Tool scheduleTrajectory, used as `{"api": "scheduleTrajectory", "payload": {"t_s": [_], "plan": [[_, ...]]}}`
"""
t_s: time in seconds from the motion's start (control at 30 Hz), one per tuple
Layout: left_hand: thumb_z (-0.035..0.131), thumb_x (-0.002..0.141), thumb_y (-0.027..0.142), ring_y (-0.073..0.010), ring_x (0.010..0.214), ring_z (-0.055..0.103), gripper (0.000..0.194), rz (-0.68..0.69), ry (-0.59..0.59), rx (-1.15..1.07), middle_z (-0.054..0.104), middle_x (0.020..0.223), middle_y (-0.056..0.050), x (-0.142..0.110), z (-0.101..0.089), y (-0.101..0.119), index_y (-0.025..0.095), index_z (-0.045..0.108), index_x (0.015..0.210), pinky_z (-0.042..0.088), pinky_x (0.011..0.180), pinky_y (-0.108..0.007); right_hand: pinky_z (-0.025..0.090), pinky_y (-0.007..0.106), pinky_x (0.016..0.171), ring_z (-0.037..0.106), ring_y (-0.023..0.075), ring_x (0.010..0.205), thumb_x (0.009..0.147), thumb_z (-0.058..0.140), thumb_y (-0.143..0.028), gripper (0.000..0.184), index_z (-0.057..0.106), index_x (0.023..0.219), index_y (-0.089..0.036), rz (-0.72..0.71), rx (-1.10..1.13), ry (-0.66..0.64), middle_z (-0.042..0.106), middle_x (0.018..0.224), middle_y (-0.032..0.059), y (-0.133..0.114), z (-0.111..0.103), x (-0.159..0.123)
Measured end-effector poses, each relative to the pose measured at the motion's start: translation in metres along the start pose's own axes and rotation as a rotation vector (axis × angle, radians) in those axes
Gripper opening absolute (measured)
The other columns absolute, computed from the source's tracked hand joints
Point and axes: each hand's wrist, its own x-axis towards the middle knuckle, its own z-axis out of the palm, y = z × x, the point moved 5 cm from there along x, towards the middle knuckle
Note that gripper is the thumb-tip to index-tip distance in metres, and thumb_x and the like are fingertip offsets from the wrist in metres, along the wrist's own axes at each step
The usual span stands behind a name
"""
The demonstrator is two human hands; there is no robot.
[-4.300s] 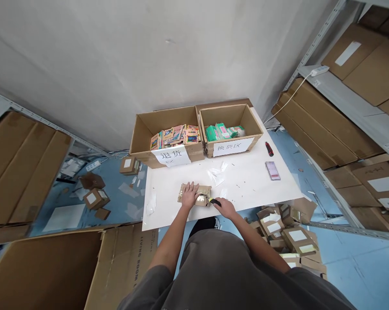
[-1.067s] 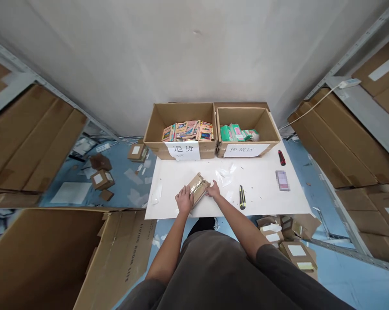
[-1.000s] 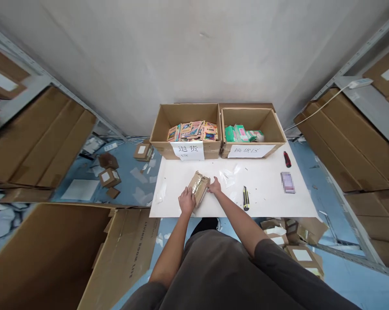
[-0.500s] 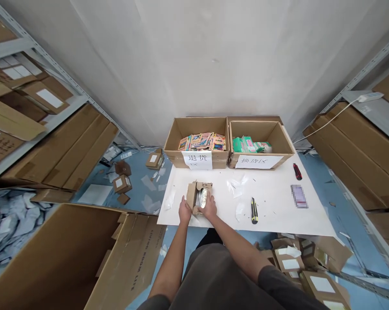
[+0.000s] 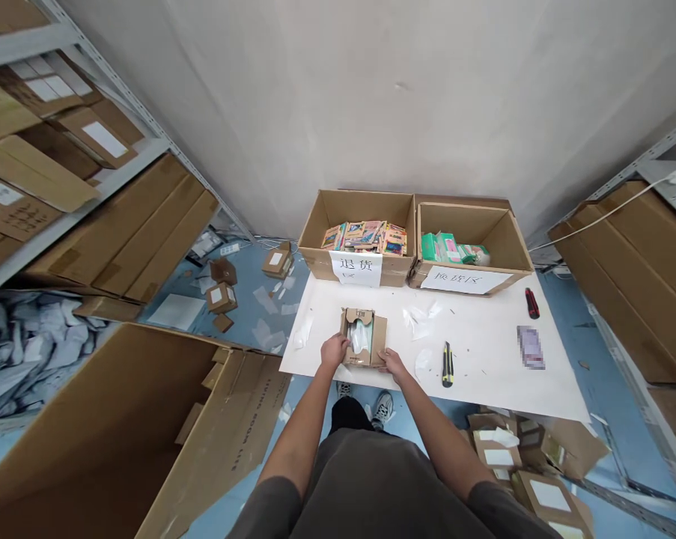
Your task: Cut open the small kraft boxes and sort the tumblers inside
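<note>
A small cardboard box [image 5: 379, 335] sits on the white table [image 5: 486, 378] near its front edge, its flaps opened out. Inside it shows a pale, shiny packet [image 5: 361, 337] in what looks like clear plastic. My left hand [image 5: 335, 349] grips the box at its left side. At the lower right, my right hand [image 5: 394, 362] pinches the flap that is folded out. A black and yellow box cutter [image 5: 448, 364] lies to the right of my right hand, with scraps of clear plastic [image 5: 421, 322] beyond it.
Two labelled cartons stand at the back: the left carton [image 5: 315, 258] holds colourful packs, the right carton [image 5: 517, 258] green and white boxes. A red cutter [image 5: 531, 303] and a blurred purple item [image 5: 531, 347] lie at right. A large open carton [image 5: 242, 434] stands at lower left.
The small box has been turned so that its opened flap is now on the right. My right hand has moved from inside the opening to that flap. The view has shifted slightly.
</note>
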Motion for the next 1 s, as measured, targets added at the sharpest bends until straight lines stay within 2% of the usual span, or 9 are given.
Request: {"api": "scheduleTrajectory", "payload": {"t_s": [0.17,0.33,0.4,0.53,0.63,0.77,0.87,0.93,1.0], "plan": [[0.073,0.087,0.041,-0.0246,0.112,0.069,0.038,0.014,-0.046,-0.066,0.075,0.123,-0.004,0.008,-0.004,-0.009,0.030,0.073,0.123,0.051,0.093,-0.031,0.062,0.039,0.081,0.076,0.0234,0.088,0.083,0.073,-0.054,0.037,0.062,0.100,-0.023,0.021,0.095,-0.032,0.076,0.101,0.0075,0.008,0.009,0.001],[0.096,0.057,0.044,-0.0314,0.142,0.051,0.094,0.143,-0.159,-0.244,0.054,0.155,-0.009,0.000,-0.011,-0.039,0.028,0.059,0.143,0.045,0.110,-0.034,0.060,0.037,0.085,0.076,0.0220,0.090,0.084,0.074,-0.045,0.032,0.062,0.105,-0.024,0.028,0.199,-0.064,0.077,0.105,0.0060,0.006,0.045,0.010],[0.098,0.053,0.039,-0.0327,0.147,0.045,0.101,0.132,-0.155,-0.252,0.045,0.161,-0.012,-0.002,-0.015,-0.057,0.026,0.057,0.144,0.043,0.114,-0.036,0.060,0.036,0.086,0.076,0.0213,0.090,0.086,0.073,-0.043,0.031,0.061,0.106,-0.024,0.022,0.215,-0.072,0.077,0.107,0.0058,0.001,0.067,0.018],[0.096,0.059,0.033,-0.0330,0.148,0.045,0.088,0.092,-0.078,-0.242,0.040,0.164,-0.014,-0.004,-0.024,-0.087,0.025,0.060,0.139,0.042,0.115,-0.040,0.059,0.037,0.085,0.075,0.0230,0.095,0.088,0.068,-0.044,0.031,0.060,0.110,-0.023,0.007,0.086,-0.054,0.076,0.108,0.0066,-0.016,0.102,0.033],[0.094,0.063,0.033,-0.0336,0.145,0.048,0.081,0.118,-0.031,-0.219,0.043,0.162,-0.014,-0.004,-0.024,-0.096,0.026,0.061,0.137,0.044,0.114,-0.043,0.058,0.042,0.090,0.072,0.0266,0.105,0.088,0.067,-0.041,0.043,0.057,0.126,-0.023,-0.042,-0.219,0.157,0.072,0.117,0.0092,-0.037,0.101,0.036],[0.090,0.071,0.036,-0.0335,0.143,0.049,0.057,0.179,0.057,-0.172,0.047,0.159,-0.013,-0.009,-0.018,-0.094,0.025,0.070,0.123,0.047,0.113,-0.044,0.047,0.044,0.109,0.056,0.0301,0.129,0.085,0.059,-0.021,0.045,0.062,0.130,-0.021,-0.398,-0.789,0.456,0.064,0.132,0.0135,-0.081,0.105,0.027],[0.085,0.079,0.038,-0.0338,0.143,0.047,0.027,0.214,0.094,-0.124,0.046,0.160,-0.013,-0.014,-0.015,-0.090,0.023,0.077,0.100,0.046,0.113,-0.045,0.042,0.040,0.114,0.053,0.0279,0.132,0.084,0.051,-0.008,0.046,0.070,0.125,-0.020,-0.603,-1.084,0.218,0.066,0.130,0.0128,-0.095,0.141,0.029],[0.084,0.081,0.038,-0.0353,0.144,0.046,0.021,0.221,0.099,-0.101,0.045,0.160,-0.013,-0.016,-0.015,-0.088,0.021,0.078,0.091,0.046,0.113,-0.045,0.039,0.041,0.117,0.050,0.0279,0.137,0.080,0.054,-0.004,0.056,0.068,0.132,-0.020,-0.610,-1.193,0.056,0.065,0.136,0.0123,-0.095,0.164,0.036],[0.083,0.081,0.040,-0.0373,0.143,0.047,0.022,0.225,0.091,-0.082,0.045,0.160,-0.015,-0.016,-0.016,-0.088,0.021,0.079,0.090,0.046,0.112,-0.048,0.033,0.043,0.122,0.039,0.0293,0.148,0.076,0.056,-0.003,0.070,0.060,0.144,-0.017,-0.581,-1.237,0.052,0.053,0.153,0.0130,-0.096,0.175,0.043]]}}
